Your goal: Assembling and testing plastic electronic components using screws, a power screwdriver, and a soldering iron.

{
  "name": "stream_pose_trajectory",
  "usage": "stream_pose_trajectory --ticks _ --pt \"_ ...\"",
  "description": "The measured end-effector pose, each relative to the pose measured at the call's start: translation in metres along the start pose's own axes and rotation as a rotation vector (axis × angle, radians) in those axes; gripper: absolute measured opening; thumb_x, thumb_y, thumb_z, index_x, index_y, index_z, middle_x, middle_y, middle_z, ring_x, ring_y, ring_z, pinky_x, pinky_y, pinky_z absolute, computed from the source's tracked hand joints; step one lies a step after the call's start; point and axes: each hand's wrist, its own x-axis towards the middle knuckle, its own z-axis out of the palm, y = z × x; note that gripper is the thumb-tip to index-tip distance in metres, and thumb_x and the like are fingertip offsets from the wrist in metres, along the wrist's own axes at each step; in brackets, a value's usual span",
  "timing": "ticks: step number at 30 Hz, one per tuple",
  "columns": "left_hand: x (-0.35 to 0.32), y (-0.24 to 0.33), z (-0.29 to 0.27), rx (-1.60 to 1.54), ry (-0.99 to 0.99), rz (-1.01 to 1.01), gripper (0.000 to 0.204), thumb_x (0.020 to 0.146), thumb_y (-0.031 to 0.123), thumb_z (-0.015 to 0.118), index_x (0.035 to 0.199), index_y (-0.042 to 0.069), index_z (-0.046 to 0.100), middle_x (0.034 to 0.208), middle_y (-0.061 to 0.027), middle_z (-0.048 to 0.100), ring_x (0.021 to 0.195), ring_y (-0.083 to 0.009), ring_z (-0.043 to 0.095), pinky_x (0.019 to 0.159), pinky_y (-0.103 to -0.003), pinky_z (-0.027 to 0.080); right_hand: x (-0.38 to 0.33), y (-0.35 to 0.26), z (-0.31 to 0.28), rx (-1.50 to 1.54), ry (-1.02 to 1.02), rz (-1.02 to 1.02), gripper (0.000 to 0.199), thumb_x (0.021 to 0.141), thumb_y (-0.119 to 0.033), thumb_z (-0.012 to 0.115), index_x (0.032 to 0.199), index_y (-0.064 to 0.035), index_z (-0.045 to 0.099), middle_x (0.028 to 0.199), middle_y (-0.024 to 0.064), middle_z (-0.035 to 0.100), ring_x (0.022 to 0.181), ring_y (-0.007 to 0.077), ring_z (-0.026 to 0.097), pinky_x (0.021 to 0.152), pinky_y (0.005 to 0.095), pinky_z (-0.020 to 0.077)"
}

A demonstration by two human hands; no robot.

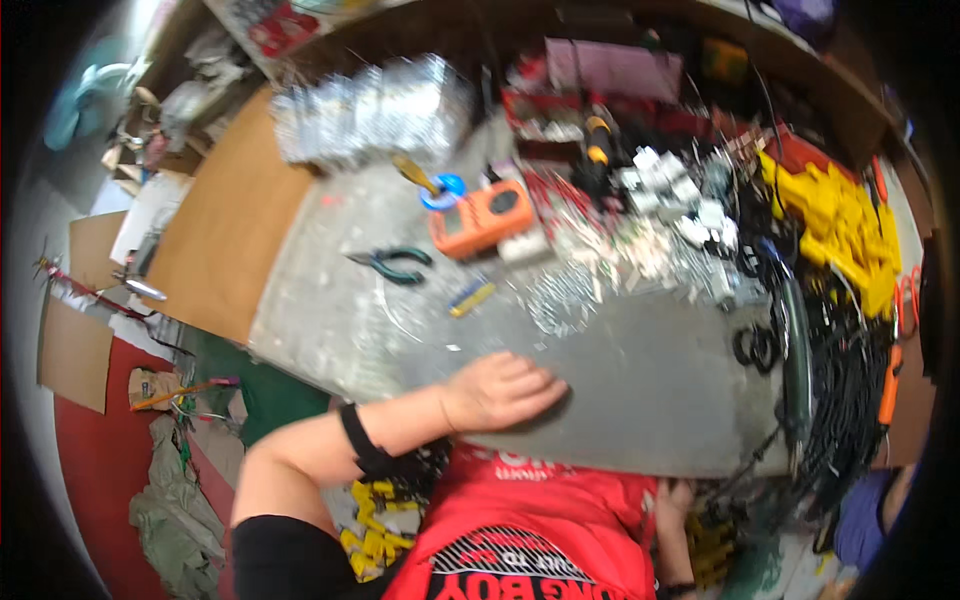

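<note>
My left hand (508,390) lies palm down on the dark grey mat (660,385) near the table's front edge. Its fingers point right, slightly bent and side by side, and nothing shows in them. Below the table edge at the right, my right hand (676,496) is partly hidden beside the red shirt, and its fingers cannot be made out. Beyond the left hand are a small yellow-and-blue tool (471,297), dark-handled pliers (392,264) and an orange multimeter (482,219). A heap of small metal parts (562,300) sits at the mat's far edge.
Wrapped silvery bundles (375,110) stand at the back left. White connectors (665,185), yellow plastic parts (840,225) and black cables (850,400) crowd the right side. A blue tape roll (443,191) is behind the multimeter. Another person's purple sleeve (862,525) shows at lower right.
</note>
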Motion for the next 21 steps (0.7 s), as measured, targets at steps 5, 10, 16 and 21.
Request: stream_pose_trajectory --ticks 5,10,16,21 --pt "-0.019 -0.028 -0.036 0.074 0.128 -0.210 0.019 0.074 0.009 0.066 0.093 0.009 0.066 0.065 -0.0018 0.050 0.056 -0.0165 0.055 0.045 -0.030 0.043 -0.040 -0.005 -0.038 -0.099 -0.115 -0.759 0.014 0.081 -0.004 0.055 0.091 -0.0010 0.066 0.073 0.0139 0.064 0.069 0.0330 0.062 0.067 0.0410 0.0492" --pt "-0.080 -0.137 -0.070 0.482 0.348 -0.651 0.023 0.079 0.003 0.062 0.101 0.008 0.063 0.064 -0.0067 0.055 0.059 -0.0274 0.060 0.052 -0.038 0.049 -0.071 -0.111 -0.065 -0.096 -0.198 -0.969 0.027 0.070 0.009 0.057 0.092 -0.0027 0.067 0.081 0.0163 0.064 0.071 0.0309 0.064 0.064 0.0338 0.0506" --pt "-0.145 -0.292 -0.076 0.406 0.199 -1.183 0.041 0.081 0.011 0.066 0.121 0.004 0.056 0.129 -0.0215 0.051 0.112 -0.0373 0.054 0.093 -0.044 0.045 -0.030 -0.158 -0.020 0.015 0.219 -0.850 0.013 0.078 0.002 0.053 0.082 -0.0018 0.065 0.064 0.0131 0.056 0.056 0.0269 0.056 0.051 0.0351 0.0418" --pt "-0.156 -0.417 -0.073 0.469 0.223 -1.243 0.061 0.076 0.026 0.074 0.127 0.001 0.052 0.134 -0.0217 0.050 0.120 -0.0379 0.051 0.101 -0.043 0.042 -0.021 -0.162 -0.006 -0.151 0.424 -0.915 0.011 0.072 -0.003 0.058 0.081 -0.0045 0.065 0.058 0.0107 0.049 0.049 0.0293 0.049 0.046 0.0373 0.0382"
